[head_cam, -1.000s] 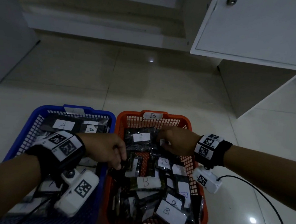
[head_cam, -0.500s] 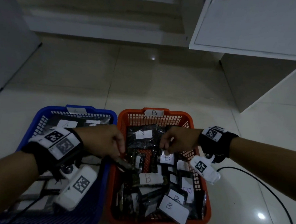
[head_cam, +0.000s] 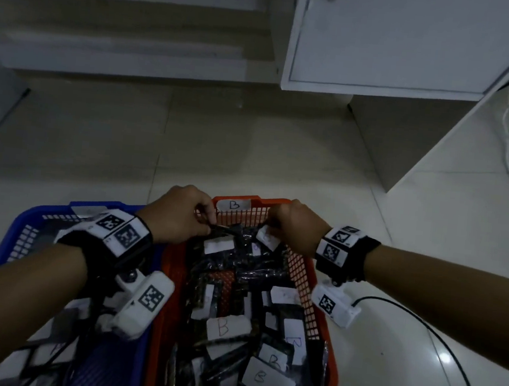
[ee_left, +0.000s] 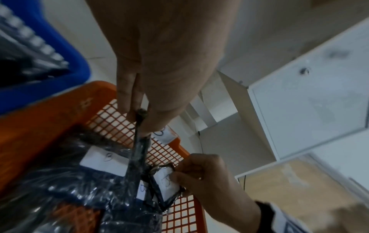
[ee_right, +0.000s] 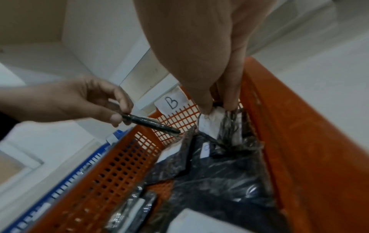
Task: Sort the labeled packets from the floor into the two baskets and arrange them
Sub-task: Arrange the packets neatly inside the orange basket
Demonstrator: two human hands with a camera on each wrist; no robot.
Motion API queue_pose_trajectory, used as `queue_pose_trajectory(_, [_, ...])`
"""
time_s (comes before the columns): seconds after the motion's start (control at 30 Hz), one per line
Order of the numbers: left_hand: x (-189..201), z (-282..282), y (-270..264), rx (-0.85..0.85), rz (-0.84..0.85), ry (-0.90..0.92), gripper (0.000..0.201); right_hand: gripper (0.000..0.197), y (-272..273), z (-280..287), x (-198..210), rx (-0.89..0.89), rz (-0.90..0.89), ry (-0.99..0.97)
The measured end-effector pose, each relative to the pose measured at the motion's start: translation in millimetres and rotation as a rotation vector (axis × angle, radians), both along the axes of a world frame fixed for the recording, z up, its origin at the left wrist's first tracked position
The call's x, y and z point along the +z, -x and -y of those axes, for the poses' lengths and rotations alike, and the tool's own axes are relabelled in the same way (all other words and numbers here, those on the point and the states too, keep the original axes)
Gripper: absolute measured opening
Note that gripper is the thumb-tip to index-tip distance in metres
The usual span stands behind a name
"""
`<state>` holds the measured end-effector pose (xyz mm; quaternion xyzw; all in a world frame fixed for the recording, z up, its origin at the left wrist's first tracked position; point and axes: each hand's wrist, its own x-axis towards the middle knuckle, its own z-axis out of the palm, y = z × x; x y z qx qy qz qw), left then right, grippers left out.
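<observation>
The orange basket (head_cam: 173,281), tagged B on its far rim, holds several dark packets with white B labels (head_cam: 266,380). The blue basket (head_cam: 43,213) stands to its left, mostly hidden under my left forearm. Over the orange basket's far end, my left hand (head_cam: 209,224) pinches the edge of a thin dark packet (ee_left: 137,157) between thumb and fingers (ee_left: 129,110). My right hand (head_cam: 270,225) pinches the top of a second packet by its white B label (ee_right: 209,124), close to the basket's right wall (ee_right: 299,141). Both packets hang just above the pile.
A white cabinet (head_cam: 401,42) stands beyond the baskets at the right, with a low step (head_cam: 120,58) along the back wall. Black cables (head_cam: 449,351) trail over the tiled floor right of the orange basket, and more wires hang by the wall at the far right.
Both hands have moved from the middle of the orange basket to its far end, each now holding a packet raised there. The head view has tilted up.
</observation>
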<state>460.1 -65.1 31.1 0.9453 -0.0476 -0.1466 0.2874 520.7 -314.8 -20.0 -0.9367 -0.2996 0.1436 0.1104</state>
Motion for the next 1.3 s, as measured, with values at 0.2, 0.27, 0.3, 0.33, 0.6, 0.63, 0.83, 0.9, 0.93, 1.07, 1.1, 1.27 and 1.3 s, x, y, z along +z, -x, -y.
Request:
queue_pose_trajectory(0.2, [21, -5, -15, -0.218, -0.019, -0.193, 0.017, 0.014, -8, 2, -2, 0.068, 0.07, 0.066])
queue_pose_trajectory(0.27, [37, -16, -25, -0.264, 0.007, -0.207, 0.016, 0.012, -10, 6, -3, 0.092, 0.071, 0.048])
queue_pose_trajectory(0.3, [42, -21, -29, -0.286, 0.036, -0.205, 0.016, 0.012, -9, 8, -2, 0.104, 0.073, 0.019])
queue_pose_trajectory(0.33, [44, -24, -31, -0.299, 0.067, -0.207, 0.017, 0.012, -7, 9, 2, 0.124, 0.071, -0.012])
queue_pose_trajectory(0.6, [-16, -23, 21, -0.314, 0.084, -0.12, 0.02, 0.033, 14, 1, 4, 0.321, 0.124, 0.212])
queue_pose_trajectory(0.63, [-25, -22, 28, -0.29, 0.088, -0.099, 0.019, 0.033, 15, 0, 3, 0.307, 0.12, 0.194])
queue_pose_trajectory(0.83, [-38, -18, 41, -0.263, 0.039, -0.044, 0.021, 0.023, 2, 18, 24, 0.152, 0.133, 0.005])
queue_pose_trajectory(0.9, [-34, -21, 40, -0.254, 0.056, -0.038, 0.02, 0.016, -6, 28, 36, 0.076, 0.159, -0.007])
queue_pose_trajectory(0.93, [-33, -22, 39, -0.247, 0.065, -0.03, 0.019, 0.016, -7, 31, 41, 0.038, 0.132, -0.018])
queue_pose_trajectory(1.07, [-29, -26, 36, -0.207, 0.044, 0.013, 0.018, 0.029, 6, 23, 34, 0.106, 0.162, 0.165])
queue_pose_trajectory(1.1, [-29, -27, 37, -0.202, 0.037, 0.011, 0.018, 0.035, 10, 18, 26, 0.146, 0.211, 0.258])
queue_pose_trajectory(1.27, [-25, -27, 42, -0.213, 0.04, -0.009, 0.015, 0.058, 17, -1, 2, 0.187, 0.313, 0.448])
queue_pose_trajectory(1.3, [-24, -27, 43, -0.216, 0.043, -0.007, 0.015, 0.058, 17, -2, 2, 0.169, 0.324, 0.459])
